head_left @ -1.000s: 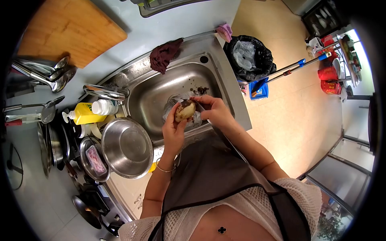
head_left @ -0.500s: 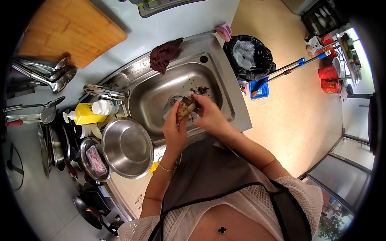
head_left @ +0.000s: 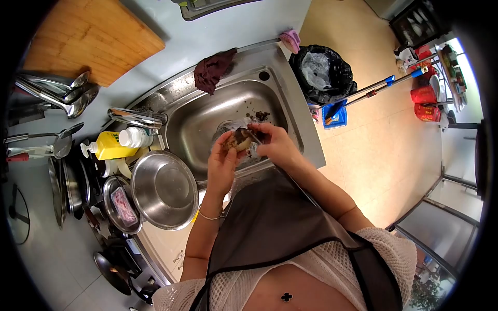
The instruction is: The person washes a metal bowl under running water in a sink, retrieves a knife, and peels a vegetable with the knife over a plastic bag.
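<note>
Over the near part of the steel sink (head_left: 189,127), my left hand (head_left: 223,163) grips a brown, lumpy piece of food (head_left: 239,141) with a pale patch showing. My right hand (head_left: 276,145) is closed at the right side of that piece, its fingertips pinching dark brown matter at the edge; exactly what they hold is too small to make out. Beneath the hands lies a crumpled clear plastic bag (head_left: 253,151), partly hidden. Dark brown scraps (head_left: 262,115) are scattered on the sink bottom beyond my right hand.
Left of the sink stand a steel basin (head_left: 164,190), a yellow pump bottle (head_left: 111,146) and a bowl with a wrapped pack (head_left: 123,206). A dark red cloth (head_left: 212,71) hangs on the sink's far rim. A black-lined bin (head_left: 340,75) is on the floor at right.
The brown piece has been turned in my hands, and its pale side shows less than a second ago. My right hand moved away and came back to its right edge.
</note>
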The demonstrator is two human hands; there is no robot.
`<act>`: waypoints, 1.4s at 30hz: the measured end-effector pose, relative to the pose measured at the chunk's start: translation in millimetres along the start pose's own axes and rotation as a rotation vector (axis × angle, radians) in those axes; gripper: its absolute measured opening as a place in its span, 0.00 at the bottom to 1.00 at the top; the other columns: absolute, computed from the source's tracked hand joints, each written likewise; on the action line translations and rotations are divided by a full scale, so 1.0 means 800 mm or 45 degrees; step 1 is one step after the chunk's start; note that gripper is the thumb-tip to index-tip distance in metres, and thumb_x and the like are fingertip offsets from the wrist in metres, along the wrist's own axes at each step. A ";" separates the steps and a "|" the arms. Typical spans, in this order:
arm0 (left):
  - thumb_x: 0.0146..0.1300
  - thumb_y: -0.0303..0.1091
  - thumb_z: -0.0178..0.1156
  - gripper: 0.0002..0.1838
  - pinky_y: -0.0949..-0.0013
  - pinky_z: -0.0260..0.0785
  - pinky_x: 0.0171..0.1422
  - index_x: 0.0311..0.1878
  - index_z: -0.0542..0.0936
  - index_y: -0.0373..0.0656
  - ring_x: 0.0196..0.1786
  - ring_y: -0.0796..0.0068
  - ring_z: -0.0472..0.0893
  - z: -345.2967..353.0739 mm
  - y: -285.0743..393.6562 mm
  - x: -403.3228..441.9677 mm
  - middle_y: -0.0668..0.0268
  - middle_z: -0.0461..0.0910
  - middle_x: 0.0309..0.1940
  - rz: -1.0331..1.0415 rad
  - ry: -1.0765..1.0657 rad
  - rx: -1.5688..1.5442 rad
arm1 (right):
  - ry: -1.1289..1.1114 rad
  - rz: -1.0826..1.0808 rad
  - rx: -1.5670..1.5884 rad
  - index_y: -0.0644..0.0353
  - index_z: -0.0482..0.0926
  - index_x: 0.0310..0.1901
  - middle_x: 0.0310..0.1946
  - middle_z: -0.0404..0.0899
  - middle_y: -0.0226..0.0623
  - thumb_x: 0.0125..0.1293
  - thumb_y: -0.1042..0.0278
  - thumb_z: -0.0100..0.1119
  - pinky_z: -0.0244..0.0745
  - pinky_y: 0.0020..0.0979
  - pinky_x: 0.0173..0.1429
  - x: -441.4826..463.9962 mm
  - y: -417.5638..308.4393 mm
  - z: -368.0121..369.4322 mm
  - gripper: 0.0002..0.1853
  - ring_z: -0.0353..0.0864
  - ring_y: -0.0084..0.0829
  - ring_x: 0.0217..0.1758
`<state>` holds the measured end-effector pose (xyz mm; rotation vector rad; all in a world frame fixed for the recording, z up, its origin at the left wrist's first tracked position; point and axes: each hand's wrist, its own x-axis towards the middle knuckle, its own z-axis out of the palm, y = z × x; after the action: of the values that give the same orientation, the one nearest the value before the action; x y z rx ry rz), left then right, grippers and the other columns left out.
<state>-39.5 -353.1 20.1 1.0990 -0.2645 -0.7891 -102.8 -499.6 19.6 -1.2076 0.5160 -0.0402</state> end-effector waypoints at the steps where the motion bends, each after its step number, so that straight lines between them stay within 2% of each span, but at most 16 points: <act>1: 0.61 0.23 0.49 0.24 0.64 0.64 0.59 0.60 0.58 0.37 0.55 0.66 0.70 -0.003 -0.005 0.001 0.58 0.66 0.54 0.001 0.042 0.044 | 0.047 -0.187 -0.091 0.71 0.66 0.53 0.45 0.69 0.40 0.39 0.85 0.53 0.69 0.24 0.46 -0.001 0.018 0.008 0.31 0.71 0.27 0.46; 3: 0.62 0.23 0.48 0.23 0.64 0.64 0.60 0.60 0.58 0.37 0.56 0.67 0.69 -0.005 -0.011 0.005 0.58 0.66 0.54 0.001 0.081 0.087 | 0.077 -0.359 -0.410 0.68 0.56 0.60 0.55 0.57 0.41 0.39 0.86 0.55 0.65 0.27 0.59 -0.010 0.015 0.024 0.40 0.64 0.32 0.58; 7: 0.60 0.22 0.50 0.23 0.66 0.68 0.56 0.60 0.60 0.36 0.53 0.68 0.72 -0.003 -0.009 0.005 0.58 0.69 0.51 0.096 0.055 0.210 | 0.166 -0.306 -0.374 0.70 0.63 0.56 0.51 0.63 0.40 0.38 0.86 0.53 0.66 0.24 0.54 -0.019 -0.009 0.027 0.36 0.67 0.29 0.54; 12: 0.62 0.22 0.47 0.22 0.64 0.66 0.58 0.60 0.60 0.35 0.55 0.66 0.70 -0.009 -0.001 -0.002 0.57 0.66 0.55 0.009 -0.040 0.083 | -0.095 -0.054 -0.112 0.71 0.74 0.45 0.41 0.69 0.35 0.36 0.87 0.50 0.64 0.18 0.45 -0.005 -0.022 -0.003 0.26 0.70 0.24 0.49; 18: 0.55 0.17 0.52 0.23 0.72 0.67 0.53 0.57 0.66 0.36 0.48 0.74 0.74 -0.003 0.002 0.001 0.59 0.74 0.47 0.087 0.125 0.497 | 0.189 -0.469 -0.349 0.71 0.68 0.50 0.46 0.64 0.37 0.37 0.87 0.52 0.68 0.23 0.50 -0.011 0.008 0.027 0.30 0.69 0.31 0.51; 22: 0.52 0.17 0.55 0.24 0.74 0.67 0.50 0.55 0.69 0.36 0.46 0.77 0.75 -0.014 0.008 -0.003 0.59 0.75 0.45 0.123 0.078 0.695 | -0.069 0.051 -0.057 0.70 0.73 0.45 0.35 0.71 0.30 0.37 0.85 0.51 0.65 0.18 0.35 -0.004 -0.018 -0.005 0.25 0.69 0.20 0.34; 24: 0.51 0.17 0.56 0.24 0.74 0.68 0.50 0.55 0.69 0.37 0.45 0.77 0.75 -0.017 0.006 -0.003 0.59 0.76 0.45 0.149 0.050 0.660 | -0.077 0.127 -0.038 0.70 0.74 0.43 0.28 0.71 0.25 0.37 0.84 0.51 0.58 0.17 0.31 -0.003 -0.020 -0.005 0.23 0.66 0.16 0.29; 27: 0.50 0.18 0.58 0.26 0.73 0.68 0.49 0.55 0.69 0.38 0.44 0.76 0.76 -0.014 0.004 0.001 0.58 0.76 0.45 0.125 0.125 0.805 | 0.054 -0.007 -0.132 0.70 0.72 0.47 0.35 0.71 0.31 0.37 0.85 0.53 0.64 0.18 0.36 -0.008 0.004 0.015 0.27 0.69 0.19 0.35; 29: 0.48 0.18 0.60 0.26 0.73 0.69 0.48 0.54 0.70 0.38 0.44 0.75 0.77 -0.006 0.009 0.002 0.57 0.77 0.44 0.333 0.100 1.192 | 0.323 -0.610 -0.477 0.74 0.68 0.49 0.43 0.69 0.46 0.38 0.78 0.59 0.67 0.29 0.49 -0.007 0.027 0.033 0.30 0.72 0.35 0.44; 32: 0.47 0.19 0.60 0.25 0.72 0.69 0.47 0.52 0.72 0.37 0.43 0.73 0.77 -0.005 0.020 0.003 0.56 0.77 0.42 0.320 0.035 1.239 | 0.217 -0.414 -0.442 0.72 0.67 0.51 0.46 0.65 0.49 0.36 0.75 0.61 0.66 0.32 0.52 -0.011 0.019 0.026 0.33 0.69 0.43 0.48; 34: 0.47 0.19 0.61 0.24 0.72 0.70 0.46 0.52 0.72 0.37 0.43 0.72 0.78 -0.017 0.015 0.003 0.55 0.77 0.41 0.223 0.045 1.023 | 0.166 -0.354 -0.446 0.71 0.67 0.52 0.46 0.67 0.44 0.37 0.79 0.58 0.67 0.29 0.50 -0.009 0.008 0.009 0.32 0.70 0.36 0.48; 36: 0.47 0.20 0.61 0.24 0.72 0.70 0.46 0.51 0.72 0.37 0.42 0.71 0.78 -0.021 0.014 0.005 0.54 0.77 0.41 0.132 0.057 0.805 | -0.094 0.110 -0.013 0.71 0.68 0.52 0.47 0.67 0.40 0.38 0.83 0.55 0.67 0.25 0.49 0.001 -0.006 -0.010 0.31 0.70 0.28 0.49; 38: 0.47 0.20 0.61 0.24 0.72 0.70 0.45 0.51 0.72 0.38 0.41 0.72 0.79 -0.020 0.014 0.004 0.53 0.77 0.41 0.145 0.076 0.877 | -0.116 0.077 -0.047 0.70 0.67 0.52 0.47 0.67 0.37 0.39 0.85 0.53 0.67 0.23 0.48 -0.002 -0.005 -0.005 0.31 0.68 0.24 0.50; 40: 0.47 0.19 0.60 0.24 0.72 0.71 0.44 0.51 0.72 0.38 0.40 0.73 0.79 -0.018 0.011 0.008 0.54 0.77 0.40 0.190 0.096 0.930 | 0.020 -0.159 0.015 0.71 0.65 0.53 0.47 0.67 0.38 0.38 0.84 0.54 0.67 0.23 0.50 -0.013 -0.007 0.015 0.32 0.69 0.26 0.50; 41: 0.47 0.19 0.60 0.24 0.72 0.71 0.44 0.51 0.73 0.38 0.40 0.74 0.79 -0.017 0.009 0.008 0.55 0.78 0.40 0.231 0.115 0.983 | 0.174 -0.463 -0.229 0.72 0.63 0.54 0.48 0.67 0.40 0.38 0.85 0.54 0.66 0.23 0.52 -0.009 0.007 0.031 0.33 0.69 0.28 0.50; 42: 0.47 0.19 0.60 0.24 0.72 0.71 0.44 0.51 0.73 0.38 0.40 0.74 0.79 -0.017 0.008 0.009 0.55 0.78 0.40 0.232 0.110 0.983 | 0.179 -0.465 -0.228 0.72 0.63 0.54 0.48 0.67 0.40 0.38 0.85 0.54 0.66 0.23 0.52 -0.011 0.012 0.032 0.33 0.69 0.28 0.50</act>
<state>-24.2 -347.2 18.5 1.7969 -0.6177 -0.4714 -102.5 -471.3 20.8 -1.4702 0.4213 -0.3993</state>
